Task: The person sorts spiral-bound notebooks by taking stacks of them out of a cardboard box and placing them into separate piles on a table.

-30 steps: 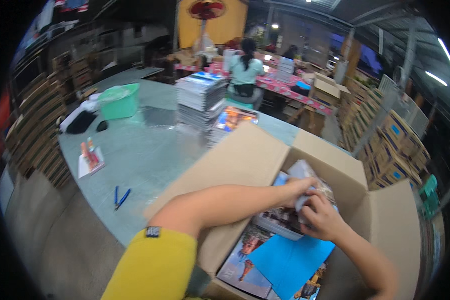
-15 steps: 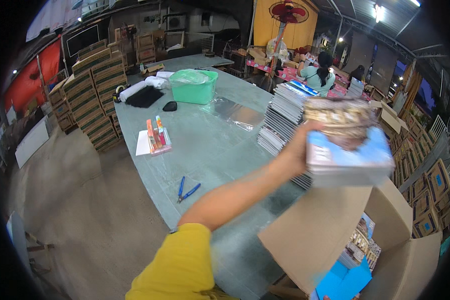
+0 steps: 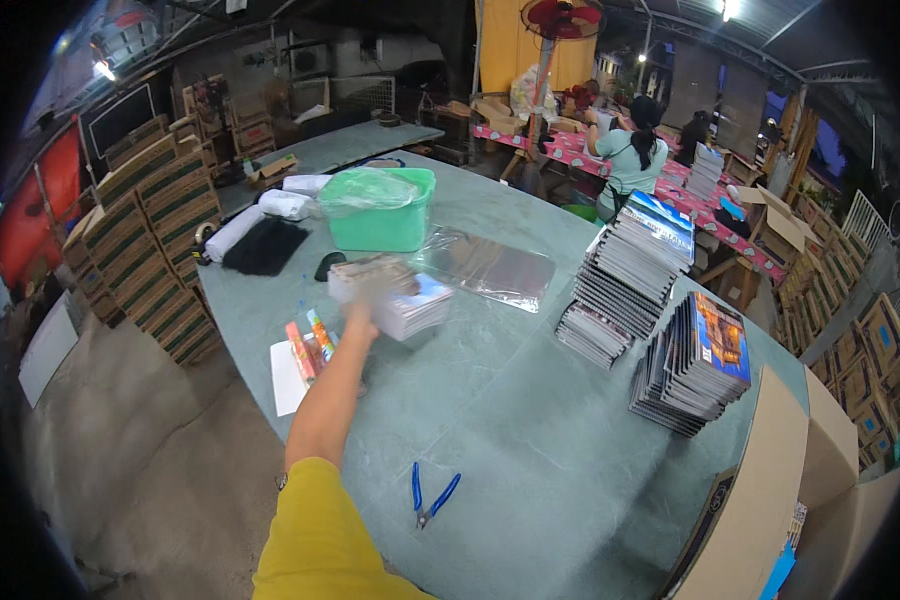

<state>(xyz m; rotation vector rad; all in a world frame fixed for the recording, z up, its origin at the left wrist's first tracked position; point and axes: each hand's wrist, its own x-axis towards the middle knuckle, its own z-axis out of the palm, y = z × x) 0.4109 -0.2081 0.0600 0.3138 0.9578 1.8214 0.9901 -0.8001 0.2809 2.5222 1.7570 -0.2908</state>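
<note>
My left hand (image 3: 362, 322), blurred by motion, grips the near left side of a stack of picture-covered booklets (image 3: 410, 305). That stack is over the table between the green plastic tub and several bright-coloured sticks (image 3: 310, 345) on white card. My forearm, in a yellow sleeve, reaches up from the lower edge. My right hand is out of sight. Two tall stacks of similar booklets, one farther back (image 3: 635, 255) and one nearer (image 3: 695, 360), stand on the table's right side. Blue-handled nippers (image 3: 432, 495) lie with handles apart near the front.
The grey-green table (image 3: 530, 430) carries a green tub (image 3: 378, 212) with clear plastic, a flat clear sheet (image 3: 490, 268), white rolls and black cloth (image 3: 265, 245). An open carton (image 3: 760, 480) stands at the right. Stacked cartons (image 3: 155, 245) stand left; a person (image 3: 630, 160) works behind.
My left hand has carried the booklet stack from above the carton leftward across the table. The view has turned right, bringing the nearer tall stack into sight; most of the carton has left it.
</note>
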